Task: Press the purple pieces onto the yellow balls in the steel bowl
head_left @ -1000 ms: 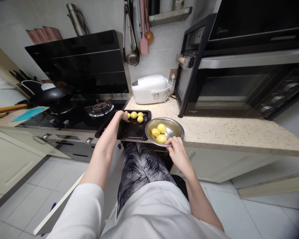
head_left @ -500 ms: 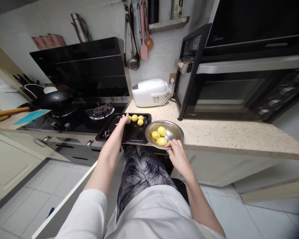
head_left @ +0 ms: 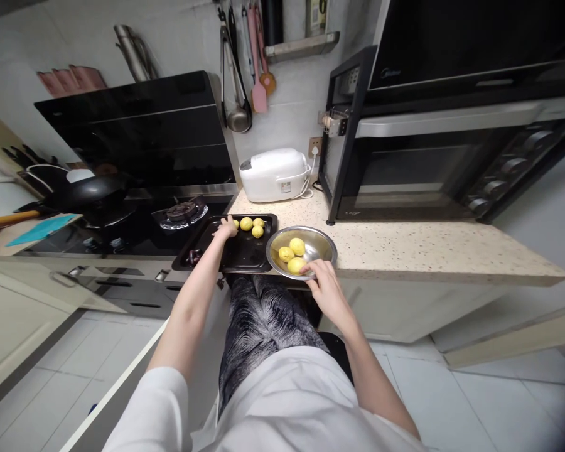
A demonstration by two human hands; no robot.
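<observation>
My left hand [head_left: 226, 227] is over the black baking tray [head_left: 249, 254], at the left end of several yellow round pieces [head_left: 246, 224] near its back edge. Its fingers are partly spread and touch or nearly touch the leftmost piece. A small dark object [head_left: 194, 256] lies in the tray's front left corner. Right beside the tray stands a steel bowl [head_left: 321, 243] with three yellow pieces [head_left: 297, 246] in it. My right hand [head_left: 321, 279] pinches the bowl's front right rim, fingertips inside near the front piece.
A white appliance [head_left: 274, 176] stands behind the tray, plugged in at the wall. An oven [head_left: 419, 169] is on the right. On the left are a gas burner [head_left: 181, 212], a black wok [head_left: 91, 189] and a teal cloth [head_left: 40, 230]. A drawer [head_left: 117, 383] stands open below.
The view has shifted slightly right. My left hand stays by the leftmost yellow piece, its fingers a little more spread. My right hand still holds the bowl's rim.
</observation>
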